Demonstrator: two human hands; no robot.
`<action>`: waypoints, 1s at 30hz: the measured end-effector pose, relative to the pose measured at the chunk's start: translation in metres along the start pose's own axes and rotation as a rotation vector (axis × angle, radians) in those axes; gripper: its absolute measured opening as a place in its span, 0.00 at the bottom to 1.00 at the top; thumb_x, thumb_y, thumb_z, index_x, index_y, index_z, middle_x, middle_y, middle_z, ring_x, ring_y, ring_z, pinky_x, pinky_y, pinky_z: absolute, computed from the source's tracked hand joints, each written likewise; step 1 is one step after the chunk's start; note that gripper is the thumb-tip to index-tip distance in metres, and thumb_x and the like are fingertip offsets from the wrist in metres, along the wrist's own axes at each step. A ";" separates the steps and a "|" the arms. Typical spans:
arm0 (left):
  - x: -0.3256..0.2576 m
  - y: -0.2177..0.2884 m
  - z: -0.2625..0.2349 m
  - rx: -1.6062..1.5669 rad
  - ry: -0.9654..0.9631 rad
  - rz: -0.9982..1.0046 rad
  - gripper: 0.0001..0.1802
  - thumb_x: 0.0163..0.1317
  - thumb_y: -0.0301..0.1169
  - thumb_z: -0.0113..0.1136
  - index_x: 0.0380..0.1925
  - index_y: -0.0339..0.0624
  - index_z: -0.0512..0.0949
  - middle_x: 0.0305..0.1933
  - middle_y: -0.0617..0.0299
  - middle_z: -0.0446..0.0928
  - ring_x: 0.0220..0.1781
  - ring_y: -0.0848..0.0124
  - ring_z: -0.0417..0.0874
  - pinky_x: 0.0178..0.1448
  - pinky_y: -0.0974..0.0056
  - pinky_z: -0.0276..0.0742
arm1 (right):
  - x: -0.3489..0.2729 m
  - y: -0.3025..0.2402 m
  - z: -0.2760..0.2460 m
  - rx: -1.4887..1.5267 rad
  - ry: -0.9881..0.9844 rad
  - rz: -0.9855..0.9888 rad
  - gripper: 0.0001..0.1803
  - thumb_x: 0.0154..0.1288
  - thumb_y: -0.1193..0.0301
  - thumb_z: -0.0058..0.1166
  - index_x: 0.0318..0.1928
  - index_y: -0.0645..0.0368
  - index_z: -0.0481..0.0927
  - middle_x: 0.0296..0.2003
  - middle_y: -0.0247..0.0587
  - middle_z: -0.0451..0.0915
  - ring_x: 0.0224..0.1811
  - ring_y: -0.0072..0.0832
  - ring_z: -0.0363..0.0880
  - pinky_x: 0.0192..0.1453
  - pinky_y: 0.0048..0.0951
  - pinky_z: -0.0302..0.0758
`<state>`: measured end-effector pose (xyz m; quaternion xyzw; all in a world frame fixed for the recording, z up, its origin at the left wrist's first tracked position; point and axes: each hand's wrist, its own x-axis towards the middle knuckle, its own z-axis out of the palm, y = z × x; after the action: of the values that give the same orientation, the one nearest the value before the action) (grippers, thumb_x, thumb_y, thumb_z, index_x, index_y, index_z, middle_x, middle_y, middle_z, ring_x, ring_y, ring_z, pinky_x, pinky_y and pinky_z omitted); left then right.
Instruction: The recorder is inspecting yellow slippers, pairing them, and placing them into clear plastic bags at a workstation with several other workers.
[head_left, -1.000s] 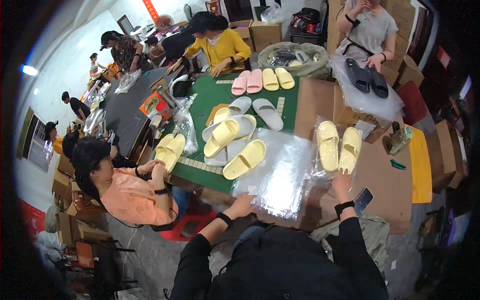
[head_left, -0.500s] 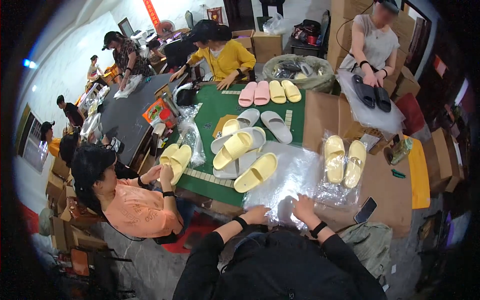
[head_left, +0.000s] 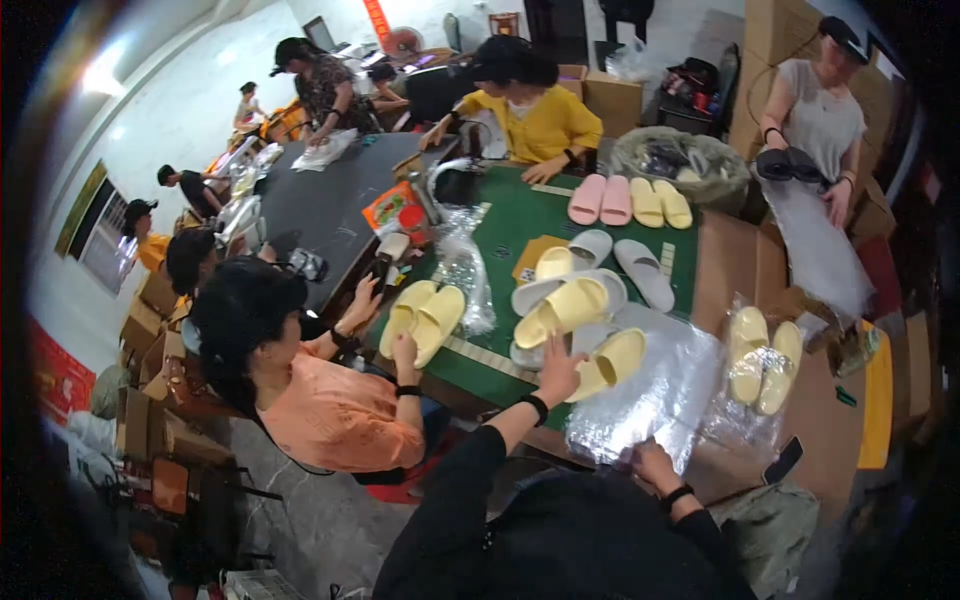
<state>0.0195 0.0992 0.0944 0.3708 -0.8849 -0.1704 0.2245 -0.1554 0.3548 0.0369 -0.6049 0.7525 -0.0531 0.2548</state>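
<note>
My left hand (head_left: 559,374) reaches forward to a pile of slide slippers, its fingers apart. Its fingertips are at the near edge of a yellow slipper (head_left: 572,306), which lies across grey slippers (head_left: 643,274). Just right of that hand lies another yellow slipper (head_left: 614,362), partly on a stack of clear plastic bags (head_left: 660,375). My right hand (head_left: 655,466) is at the near edge of the bags; its fingers are smeared and partly hidden.
A bagged pair of yellow slippers (head_left: 748,357) and a phone (head_left: 784,459) lie to the right. Pink slippers (head_left: 600,200) stand at the back of the green mat (head_left: 520,230). On the left a co-worker in orange (head_left: 335,415) handles yellow slippers (head_left: 437,322). Other people work around the tables.
My left hand has moved from the bags forward to the yellow slippers. My right hand stays at the bags' near edge. The whole view has shifted, with things now farther right.
</note>
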 end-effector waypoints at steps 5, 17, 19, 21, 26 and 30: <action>0.033 -0.001 0.007 -0.112 0.044 -0.236 0.32 0.41 0.35 0.65 0.50 0.46 0.66 0.61 0.36 0.52 0.66 0.40 0.48 0.68 0.41 0.39 | -0.007 -0.002 0.008 -0.028 0.102 -0.029 0.20 0.51 0.65 0.53 0.47 0.56 0.72 0.51 0.65 0.64 0.45 0.55 0.70 0.45 0.46 0.73; 0.045 0.045 0.037 0.027 -0.286 0.201 0.36 0.42 0.36 0.62 0.57 0.50 0.66 0.58 0.45 0.61 0.62 0.48 0.58 0.63 0.46 0.53 | -0.003 0.028 0.035 -0.082 -0.011 -0.075 0.30 0.52 0.60 0.53 0.56 0.56 0.66 0.51 0.75 0.64 0.52 0.61 0.66 0.55 0.45 0.68; 0.042 0.038 0.047 0.045 -0.288 0.274 0.37 0.43 0.34 0.60 0.58 0.50 0.64 0.59 0.45 0.61 0.63 0.50 0.58 0.63 0.48 0.54 | -0.006 0.012 0.017 -0.094 -0.058 -0.048 0.21 0.54 0.67 0.46 0.50 0.58 0.69 0.54 0.69 0.61 0.45 0.58 0.69 0.47 0.46 0.72; 0.042 0.033 0.055 0.080 -0.292 0.354 0.37 0.44 0.29 0.55 0.60 0.49 0.62 0.60 0.45 0.61 0.61 0.52 0.62 0.62 0.50 0.55 | 0.001 0.023 0.025 -0.081 -0.058 -0.051 0.22 0.53 0.66 0.48 0.50 0.57 0.69 0.53 0.69 0.62 0.43 0.58 0.69 0.46 0.47 0.72; 0.058 0.036 0.050 0.088 -0.302 0.343 0.32 0.48 0.24 0.49 0.59 0.49 0.64 0.57 0.51 0.65 0.56 0.57 0.66 0.58 0.53 0.61 | 0.009 0.062 0.052 0.030 -0.157 -0.090 0.24 0.58 0.59 0.44 0.52 0.59 0.68 0.48 0.72 0.68 0.46 0.63 0.70 0.57 0.48 0.65; 0.063 0.037 0.067 -0.042 -0.265 0.208 0.29 0.48 0.24 0.50 0.55 0.49 0.68 0.49 0.53 0.70 0.52 0.57 0.68 0.55 0.53 0.63 | 0.006 0.060 0.047 -0.093 -0.080 -0.136 0.28 0.56 0.58 0.46 0.57 0.51 0.65 0.44 0.53 0.76 0.47 0.60 0.70 0.58 0.48 0.65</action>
<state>-0.0764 0.0865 0.0720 0.2467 -0.9366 -0.2123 0.1300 -0.1879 0.3759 -0.0292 -0.6674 0.7006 -0.0110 0.2520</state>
